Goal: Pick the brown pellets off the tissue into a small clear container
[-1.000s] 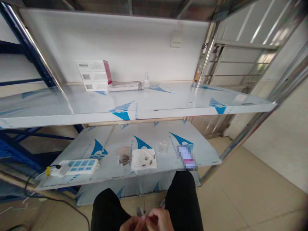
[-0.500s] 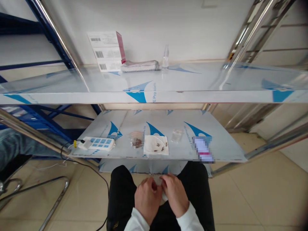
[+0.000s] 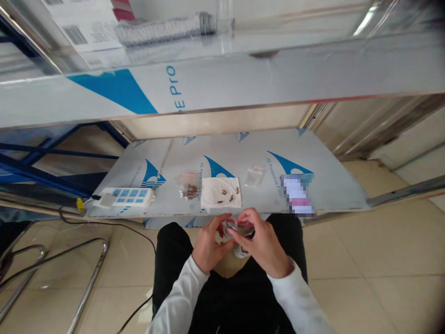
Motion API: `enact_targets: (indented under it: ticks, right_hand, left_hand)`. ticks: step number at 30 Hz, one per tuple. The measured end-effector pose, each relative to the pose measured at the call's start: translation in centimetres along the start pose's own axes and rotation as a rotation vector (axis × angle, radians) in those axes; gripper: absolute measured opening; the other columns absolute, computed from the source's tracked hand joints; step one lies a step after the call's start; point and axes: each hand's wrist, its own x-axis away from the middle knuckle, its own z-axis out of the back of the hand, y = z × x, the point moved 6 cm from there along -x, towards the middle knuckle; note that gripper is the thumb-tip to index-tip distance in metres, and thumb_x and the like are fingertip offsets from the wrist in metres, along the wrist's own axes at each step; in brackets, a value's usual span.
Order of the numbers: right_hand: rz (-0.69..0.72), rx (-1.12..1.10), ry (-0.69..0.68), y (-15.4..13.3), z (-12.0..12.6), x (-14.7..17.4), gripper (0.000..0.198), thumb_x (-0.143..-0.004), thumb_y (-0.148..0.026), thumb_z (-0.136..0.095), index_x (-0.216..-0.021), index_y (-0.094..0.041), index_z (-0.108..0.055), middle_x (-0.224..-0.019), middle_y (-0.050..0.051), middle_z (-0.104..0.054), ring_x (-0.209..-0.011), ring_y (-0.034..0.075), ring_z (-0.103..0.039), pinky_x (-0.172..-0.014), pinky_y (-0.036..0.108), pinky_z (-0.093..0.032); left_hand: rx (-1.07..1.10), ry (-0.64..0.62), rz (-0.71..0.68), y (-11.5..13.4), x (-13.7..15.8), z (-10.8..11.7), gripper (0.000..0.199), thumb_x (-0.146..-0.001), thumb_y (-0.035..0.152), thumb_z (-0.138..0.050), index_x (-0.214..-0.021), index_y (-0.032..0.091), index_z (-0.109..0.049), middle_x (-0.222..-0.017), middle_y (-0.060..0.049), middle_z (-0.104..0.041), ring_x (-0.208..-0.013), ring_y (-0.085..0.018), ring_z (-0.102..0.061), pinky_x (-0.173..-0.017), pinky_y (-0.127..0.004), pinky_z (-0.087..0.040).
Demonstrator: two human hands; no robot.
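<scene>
Holding a small clear plastic item (image 3: 229, 227) up between the knees (image 3: 171, 239), both hands show in the head view: the left hand (image 3: 210, 243) curls thumb and fingers around one side, and the right hand (image 3: 266, 241) pinches the other with its fingertips — probably so that one grip steadies it against the other. The item sits just in front of the lower shelf (image 3: 181, 153), likely kept close for a good look. A white round object (image 3: 240, 252) shows below the right hand; whether any finger holds it, I cannot tell. On the shelf, a folded white cloth (image 3: 211, 190) bears small brown cylinders (image 3: 224, 191), presumably to stop them rolling on the slick surface. Just left of it lies a zip bag of brown pieces (image 3: 191, 191), which seems to keep them together, and to its right lies a clear zip bag (image 3: 255, 175). The phone (image 3: 297, 197), its screen pixelated, rests at the front edge, perhaps for easy sight; the power strip (image 3: 129, 197) sits far left, likely out of the way. Counted: one held item, one round object, one cloth, four loose cylinders as far as I can make out, two bags — the bagged pieces too heaped to count — one phone, one power strip.
</scene>
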Motion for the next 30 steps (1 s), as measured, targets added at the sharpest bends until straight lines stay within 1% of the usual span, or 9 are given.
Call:
enact_targets:
  ticks: [3,5,10,12,16,19,22,25,30]
  right_hand:
    - [0.049,-0.216,-0.035,1.9,0.4,-0.7,0.081,-0.064,-0.039,-0.086,-0.131,-0.025,-0.043,-0.138,0.012,-0.053,-0.127,0.028,-0.052,-0.105,0.043,-0.043]
    - [0.066,-0.325,-0.174,2.9,-0.8,-1.4,0.099,-0.057,-0.040,-0.090,-0.139,-0.027,-0.037,-0.146,0.012,-0.045,-0.135,0.029,-0.044,-0.111,0.045,-0.038]
    - [0.059,-0.507,-0.350,4.1,-3.4,-3.9,0.067,-0.077,-0.036,-0.076,-0.135,-0.025,-0.043,-0.129,0.009,-0.060,-0.118,0.024,-0.060,-0.101,0.040,-0.047]
    - [0.026,-0.378,-0.333,5.0,-3.5,-5.3,0.056,-0.081,-0.035,-0.070,-0.131,-0.022,-0.049,-0.119,0.008,-0.064,-0.105,0.022,-0.064,-0.092,0.037,-0.051]
    - [0.002,0.069,-0.298,6.2,-2.3,-8.8,0.045,-0.082,-0.033,-0.067,-0.123,-0.018,-0.057,-0.100,0.006,-0.067,-0.075,0.016,-0.064,-0.071,0.031,-0.053]
    - [0.080,0.576,-0.341,5.8,-1.9,-11.7,0.042,-0.085,-0.029,-0.065,-0.123,-0.014,-0.057,-0.101,0.008,-0.066,-0.084,0.017,-0.065,-0.078,0.029,-0.051]
    - [0.118,0.890,-0.451,5.6,-2.4,-14.0,0.042,-0.086,-0.027,-0.065,-0.124,-0.013,-0.057,-0.110,0.012,-0.064,-0.098,0.020,-0.064,-0.088,0.031,-0.048]
    - [0.116,0.990,-0.528,5.6,-3.3,-15.3,0.038,-0.085,-0.024,-0.065,-0.121,-0.014,-0.060,-0.114,0.014,-0.063,-0.103,0.024,-0.064,-0.087,0.033,-0.047]
    - [0.137,1.156,-0.622,5.5,-4.5,-16.0,0.035,-0.085,-0.022,-0.061,-0.119,-0.013,-0.061,-0.116,0.018,-0.063,-0.103,0.029,-0.065,-0.080,0.035,-0.049]
  left_hand:
    - [0.281,0.023,0.034,-0.2,-0.9,0.0,0.052,-0.071,0.025,-0.079,-0.119,0.019,-0.061,-0.108,-0.009,-0.072,-0.084,-0.019,-0.069,-0.076,-0.030,-0.056]
    - [0.454,0.025,0.047,-0.4,-1.6,-0.3,0.047,-0.074,0.028,-0.078,-0.117,0.018,-0.063,-0.114,-0.012,-0.071,-0.096,-0.022,-0.069,-0.082,-0.032,-0.056]
    - [0.598,0.090,0.037,-2.2,-3.8,-1.0,0.040,-0.074,0.030,-0.079,-0.110,0.018,-0.068,-0.117,-0.011,-0.068,-0.109,-0.024,-0.065,-0.093,-0.035,-0.052]
    - [0.569,0.107,0.061,-3.6,-4.7,-1.1,0.044,-0.072,0.035,-0.080,-0.111,0.018,-0.067,-0.116,-0.011,-0.068,-0.103,-0.023,-0.066,-0.088,-0.034,-0.053]
    - [0.265,0.163,0.172,-7.5,-5.4,0.0,0.055,-0.069,0.042,-0.080,-0.116,0.017,-0.064,-0.108,-0.009,-0.069,-0.060,-0.010,-0.057,-0.057,-0.026,-0.048]
    - [-0.064,0.319,0.142,-9.8,-4.4,2.9,0.044,-0.076,0.040,-0.074,-0.113,0.018,-0.063,-0.105,-0.007,-0.068,-0.055,-0.008,-0.049,-0.059,-0.027,-0.047]
    - [-0.355,0.481,0.078,-11.4,-3.0,5.8,0.039,-0.083,0.037,-0.067,-0.115,0.017,-0.061,-0.105,-0.009,-0.066,-0.071,-0.015,-0.057,-0.076,-0.034,-0.051]
    - [-0.544,0.591,0.023,-12.8,-2.1,7.2,0.047,-0.087,0.037,-0.060,-0.126,0.011,-0.054,-0.120,-0.019,-0.061,-0.108,-0.028,-0.057,-0.098,-0.045,-0.044]
    - [-0.615,0.473,-0.064,-14.9,-2.3,5.6,0.057,-0.092,0.034,-0.053,-0.140,0.006,-0.040,-0.146,-0.025,-0.042,-0.139,-0.033,-0.037,-0.111,-0.049,-0.033]
